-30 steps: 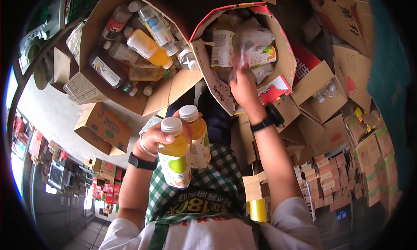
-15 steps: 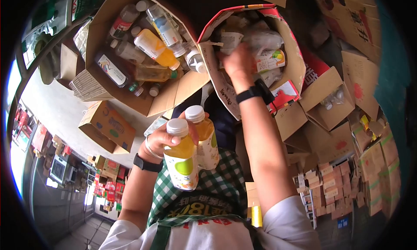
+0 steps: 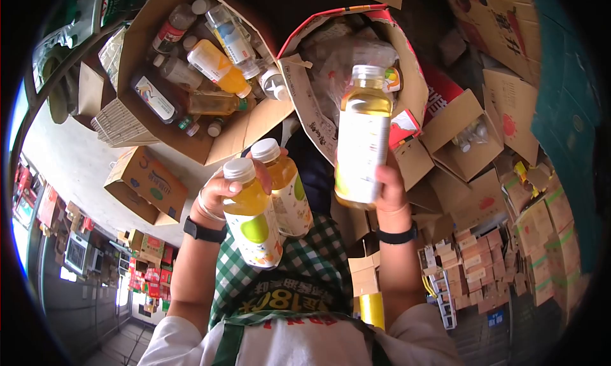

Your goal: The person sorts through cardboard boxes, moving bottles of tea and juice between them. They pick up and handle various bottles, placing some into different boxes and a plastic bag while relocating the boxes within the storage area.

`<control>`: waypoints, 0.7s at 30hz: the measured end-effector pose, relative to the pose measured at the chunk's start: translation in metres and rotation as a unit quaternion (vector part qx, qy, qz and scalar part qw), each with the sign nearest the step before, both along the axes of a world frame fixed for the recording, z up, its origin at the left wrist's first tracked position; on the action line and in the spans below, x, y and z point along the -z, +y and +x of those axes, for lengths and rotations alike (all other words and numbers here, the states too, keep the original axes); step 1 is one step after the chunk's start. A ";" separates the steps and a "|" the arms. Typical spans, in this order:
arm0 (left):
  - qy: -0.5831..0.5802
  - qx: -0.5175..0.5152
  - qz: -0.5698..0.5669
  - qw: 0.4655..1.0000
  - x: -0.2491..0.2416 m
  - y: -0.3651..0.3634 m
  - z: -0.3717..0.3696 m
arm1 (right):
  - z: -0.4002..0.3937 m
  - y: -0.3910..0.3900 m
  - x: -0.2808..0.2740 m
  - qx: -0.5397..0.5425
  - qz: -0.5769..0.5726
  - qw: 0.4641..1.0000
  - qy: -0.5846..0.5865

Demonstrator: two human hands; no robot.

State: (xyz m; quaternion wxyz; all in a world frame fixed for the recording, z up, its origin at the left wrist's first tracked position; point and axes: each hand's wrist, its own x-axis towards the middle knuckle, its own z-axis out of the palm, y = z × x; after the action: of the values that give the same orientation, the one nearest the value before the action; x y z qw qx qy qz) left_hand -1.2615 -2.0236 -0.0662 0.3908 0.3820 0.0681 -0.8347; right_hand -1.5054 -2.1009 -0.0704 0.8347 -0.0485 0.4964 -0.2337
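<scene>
My left hand (image 3: 223, 189) is closed around two bottles of yellow drink with white caps and fruit labels, a front bottle (image 3: 254, 229) and a rear bottle (image 3: 289, 197), held side by side before the checked apron. My right hand (image 3: 391, 191) grips a larger bottle (image 3: 363, 143) of yellow liquid, upright, its label pale and overexposed. That bottle hangs in front of a red-edged carton (image 3: 307, 105) with clear plastic and bottles inside. To the left, an open cardboard box (image 3: 143, 41) holds several bottles, among them an orange one (image 3: 218, 67).
A small carton (image 3: 147, 183) lies at the left below the large box. On the right are an open box (image 3: 461, 133) with clear bottles and flattened cardboard (image 3: 541, 232). Stacked cartons (image 3: 487, 264) stand farther back at the lower right.
My right hand has come out of the red-edged carton and now holds a bottle nearer my body. My left hand, still holding its two bottles, has shifted slightly left.
</scene>
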 end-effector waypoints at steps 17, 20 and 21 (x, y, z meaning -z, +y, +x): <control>0.005 -0.005 0.066 0.998 -0.001 -0.001 0.003 | 0.036 0.004 -0.080 -0.398 -0.447 0.708 0.375; 0.011 -0.080 0.137 0.987 0.001 -0.001 -0.011 | 0.043 0.011 -0.092 -0.461 -0.483 0.617 0.415; 0.042 -0.090 0.117 0.988 0.003 -0.002 -0.012 | 0.043 0.013 -0.092 -0.463 -0.486 0.617 0.410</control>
State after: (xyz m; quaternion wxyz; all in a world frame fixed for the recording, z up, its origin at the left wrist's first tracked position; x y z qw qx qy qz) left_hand -1.2734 -2.0259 -0.0691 0.4138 0.3820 0.2160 -0.7976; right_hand -1.4619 -2.0884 0.0219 0.3963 -0.7615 0.5125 0.0207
